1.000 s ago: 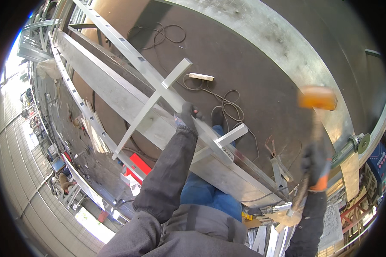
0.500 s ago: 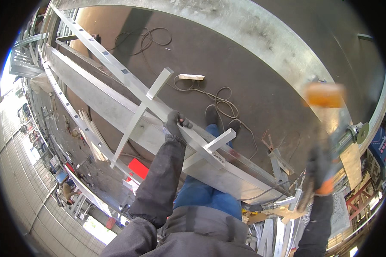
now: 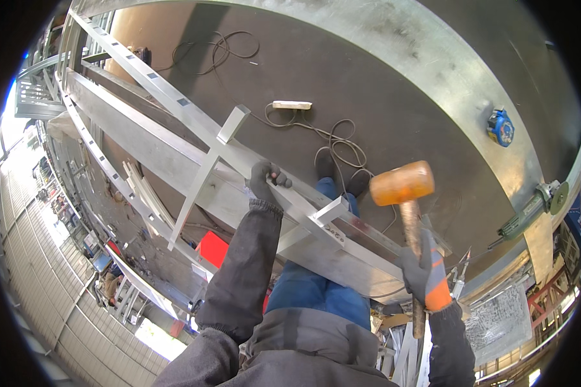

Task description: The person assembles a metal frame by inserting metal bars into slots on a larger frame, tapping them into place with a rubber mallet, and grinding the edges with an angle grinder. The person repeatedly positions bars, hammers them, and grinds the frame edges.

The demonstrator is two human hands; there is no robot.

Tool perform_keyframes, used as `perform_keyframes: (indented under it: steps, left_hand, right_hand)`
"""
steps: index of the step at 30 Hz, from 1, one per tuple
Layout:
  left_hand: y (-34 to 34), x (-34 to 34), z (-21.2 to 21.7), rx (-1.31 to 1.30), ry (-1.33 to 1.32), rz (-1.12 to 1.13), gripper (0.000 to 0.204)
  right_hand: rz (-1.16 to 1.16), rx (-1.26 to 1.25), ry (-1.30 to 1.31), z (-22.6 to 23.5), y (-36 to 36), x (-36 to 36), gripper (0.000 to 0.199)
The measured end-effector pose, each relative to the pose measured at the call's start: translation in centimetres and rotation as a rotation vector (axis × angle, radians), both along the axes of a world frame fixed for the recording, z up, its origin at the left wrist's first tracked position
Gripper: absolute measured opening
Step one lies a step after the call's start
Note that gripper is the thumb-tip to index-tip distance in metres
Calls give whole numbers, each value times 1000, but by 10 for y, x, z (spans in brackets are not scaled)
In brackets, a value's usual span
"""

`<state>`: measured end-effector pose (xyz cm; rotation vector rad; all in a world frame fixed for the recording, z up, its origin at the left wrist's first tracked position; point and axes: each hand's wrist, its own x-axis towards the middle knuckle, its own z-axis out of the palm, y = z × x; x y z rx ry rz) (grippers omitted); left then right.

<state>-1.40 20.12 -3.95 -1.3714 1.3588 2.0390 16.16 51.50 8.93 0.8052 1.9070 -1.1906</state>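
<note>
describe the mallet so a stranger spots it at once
Find the broad, curved silver band sweeping down the right side. Below-left of its lower end, the gloved right hand grips the mallet: brown handle, chunky orange cylindrical head, unlike the green grinder farther right.

Left grip (image 3: 263, 181) curled, right grip (image 3: 418, 271) clenched

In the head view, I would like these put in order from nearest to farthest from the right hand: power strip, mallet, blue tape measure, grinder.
1. Mallet: held in the right hand.
2. Grinder: to the right of the hand.
3. Blue tape measure: higher up, on the right.
4. Power strip: up and to the left.
</note>
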Motion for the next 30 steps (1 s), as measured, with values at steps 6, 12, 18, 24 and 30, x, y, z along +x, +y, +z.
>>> perform_keyframes:
  steps: [6,12,18,24,30]
  left_hand:
    - [1,-5,-2,-7,-32,-2,13]
    - [-2,6,-8,-49,-32,65,16]
    - [-5,4,-33,-212,-156,-18,36]
    - [-19,136,83,-736,348,-607,75]
    - [-212,395,75,-610,178,257,42]
  right_hand:
    - [-648,-151,-174,11,7,-40,28]
    - [60,-53,361,-7,-31,-35,22]
    - [-460,-173,-39,8,-36,-12,24]
    - [-478,-214,124,35,-67,1,26]
    - [-304,-194,143,61,-119,33,27]
